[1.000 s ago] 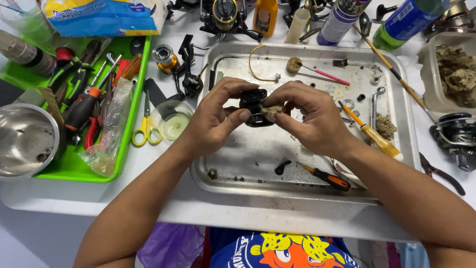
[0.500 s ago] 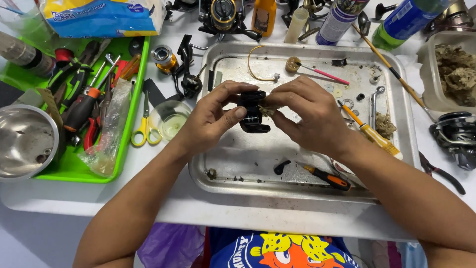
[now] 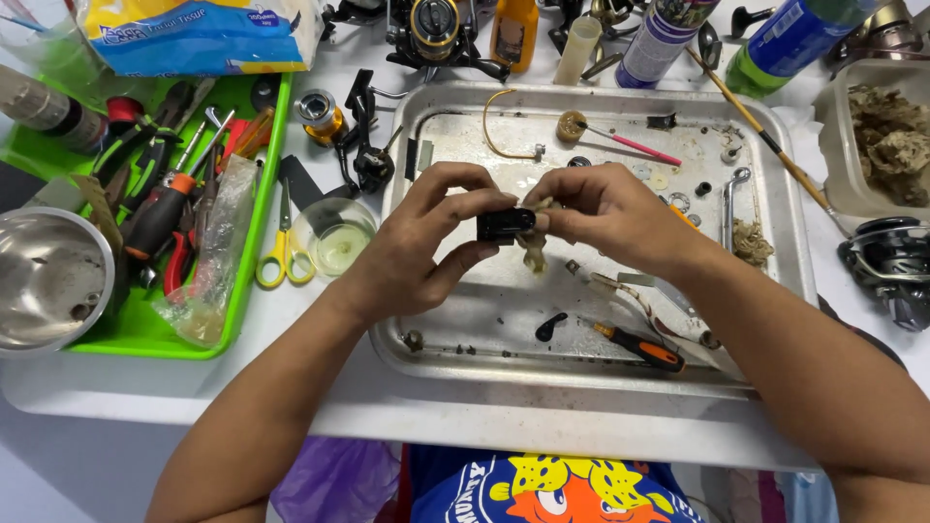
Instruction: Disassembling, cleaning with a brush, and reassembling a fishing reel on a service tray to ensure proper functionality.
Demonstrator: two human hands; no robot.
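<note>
Small black reel part [image 3: 504, 225] held above the middle of the metal tray [image 3: 785, 242], long axis running left to right, left hand [image 3: 426, 247] fingers pinching its left end, right hand [image 3: 605, 213] fingertips pressed together on its right end with a soiled rag [image 3: 533, 250], orange-handled screwdriver [image 3: 641, 349] near the tray's front edge.

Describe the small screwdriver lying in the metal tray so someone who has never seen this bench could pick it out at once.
Start at the big metal tray in the middle of the bench, under both hands. Look along its near edge, below the right hand: the small screwdriver lies flat there. Its orange and black handle sets it apart from the plain black bits and grey washers around it.
</note>
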